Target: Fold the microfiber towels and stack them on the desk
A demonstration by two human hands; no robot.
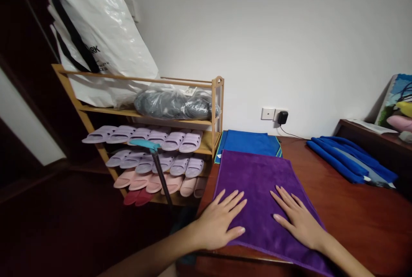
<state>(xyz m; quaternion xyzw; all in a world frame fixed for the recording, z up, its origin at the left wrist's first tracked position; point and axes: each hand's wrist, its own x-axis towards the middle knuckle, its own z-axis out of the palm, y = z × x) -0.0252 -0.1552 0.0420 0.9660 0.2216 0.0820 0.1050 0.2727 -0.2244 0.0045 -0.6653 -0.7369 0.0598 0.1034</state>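
A purple cloth [257,178] lies spread out on the reddish-brown wooden table [354,221], its near edge reaching the table's front. On the cloth's left side my left hand [222,219] rests flat, fingers spread and pointing away from me. My right hand [296,217] lies flat on the right part of the same cloth, its fingers apart too. Neither hand holds anything. Behind the purple cloth, and partly covered by it, are blue cloths [247,141] with a green-edged one among them.
Folded blue fabric [347,159] lies at the table's back right, near a raised dark ledge [363,129]. A plug [282,117] with a cord sits in the wall. Left stands a wooden shoe rack [213,118] with several slippers [174,139], a white bag [106,32] and a teal-topped pole [161,174].
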